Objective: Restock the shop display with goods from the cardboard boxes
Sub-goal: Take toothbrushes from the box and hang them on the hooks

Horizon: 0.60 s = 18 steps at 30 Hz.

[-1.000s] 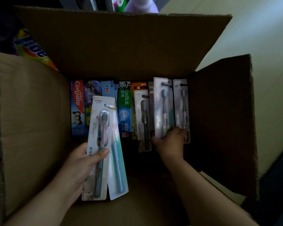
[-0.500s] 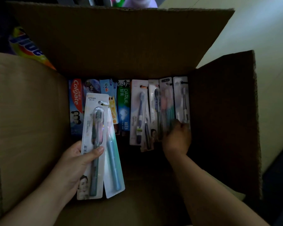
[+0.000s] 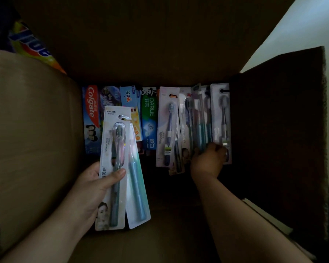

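Note:
I look down into an open cardboard box [image 3: 36, 130]. My left hand [image 3: 95, 188] grips two toothbrush packs [image 3: 120, 168], a white one in front and a teal one behind it, held above the box floor. My right hand [image 3: 207, 160] reaches deep into the box, its fingers curled among the lower ends of several toothbrush packs [image 3: 199, 120] standing at the back right. Toothpaste boxes [image 3: 118, 111], Colgate and Darlie among them, stand in a row at the back left. The fingertips of my right hand are hidden in the dark.
The box flaps stand up on the left, back and right [image 3: 277, 130]. A bright orange and blue bag [image 3: 32, 46] shows behind the left flap. Pale floor [image 3: 315, 25] lies beyond the box at upper right. The box floor in front is dark.
My right hand has shifted right along the row of toothbrush packs, and the packs have fanned apart. My left hand keeps its two packs and has barely moved.

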Available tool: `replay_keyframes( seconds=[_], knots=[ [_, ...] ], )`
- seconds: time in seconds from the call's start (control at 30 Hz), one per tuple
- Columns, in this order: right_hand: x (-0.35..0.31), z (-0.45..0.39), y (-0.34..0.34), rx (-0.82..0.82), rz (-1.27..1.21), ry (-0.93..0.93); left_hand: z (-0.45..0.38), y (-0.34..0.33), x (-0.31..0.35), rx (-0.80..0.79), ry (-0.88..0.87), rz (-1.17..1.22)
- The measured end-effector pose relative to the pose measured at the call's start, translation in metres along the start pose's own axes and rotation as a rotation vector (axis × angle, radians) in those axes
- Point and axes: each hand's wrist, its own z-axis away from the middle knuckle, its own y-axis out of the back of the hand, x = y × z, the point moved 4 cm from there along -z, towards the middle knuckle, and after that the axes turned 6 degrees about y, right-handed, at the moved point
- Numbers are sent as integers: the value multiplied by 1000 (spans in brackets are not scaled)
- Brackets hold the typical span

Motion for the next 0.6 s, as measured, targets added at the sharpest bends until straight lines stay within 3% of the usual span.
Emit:
replay_keyframes(
  seconds=[0.23, 0.37, 0.47, 0.6],
  knots=[
    [6, 19, 24, -169, -494, -179, 13, -1, 3, -8, 12, -1],
    [8, 50, 46, -464, -863, -337, 29, -2, 10, -26, 22, -4],
    [3, 74, 66, -601, -1028, -329, 40, -1, 18, -33, 10, -9],
    [-10, 95, 90, -648, -1213, -339, 53, 2, 28, -56, -15, 1]
  ],
)
